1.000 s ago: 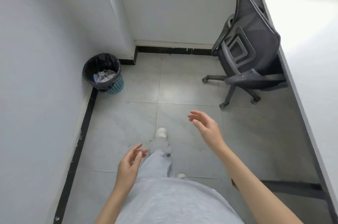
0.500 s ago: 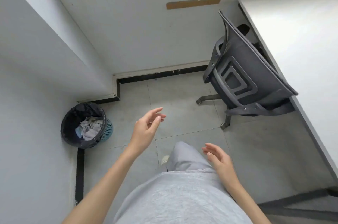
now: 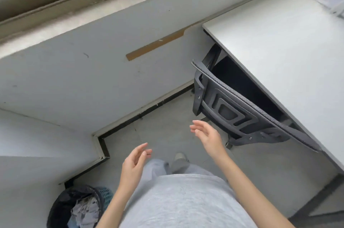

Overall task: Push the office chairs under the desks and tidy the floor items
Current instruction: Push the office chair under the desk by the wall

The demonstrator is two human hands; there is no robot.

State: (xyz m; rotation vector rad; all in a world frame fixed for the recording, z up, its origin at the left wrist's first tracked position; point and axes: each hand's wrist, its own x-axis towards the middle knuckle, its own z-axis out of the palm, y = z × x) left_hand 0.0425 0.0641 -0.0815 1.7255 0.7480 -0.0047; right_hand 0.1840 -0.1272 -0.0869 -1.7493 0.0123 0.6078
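Head view (only cam): person stands facing a dark grey mesh-back office chair w/ black plastic frame (image 3: 240, 112), which sits at the edge of a white rectangular desk (image 3: 290, 56); seat appears tucked under the top, backrest close to the desk edge, small gap visible. Step in hand, judged: chair-pushing, approach phase, no contact yet. Next move prob. calls for getting a palm onto the backrest frame and checking/pressing it square to the desk, w/o jamming the backrest into the edge. Right hand (image 3: 208, 137) raised near the backrest's lower corner, apart from it; fingers (image 3: 197, 125) loosely spread, slightly bent, holding nothing. Left hand (image 3: 135, 162) lower, over the grey tiled floor (image 3: 163, 125), fingers relaxed and part-curled, holding nothing, touching nothing. Floor item: blue lattice waste basket w/ black liner (image 3: 78, 207), crumpled paper inside, low left against the wall, well apart from the chair.
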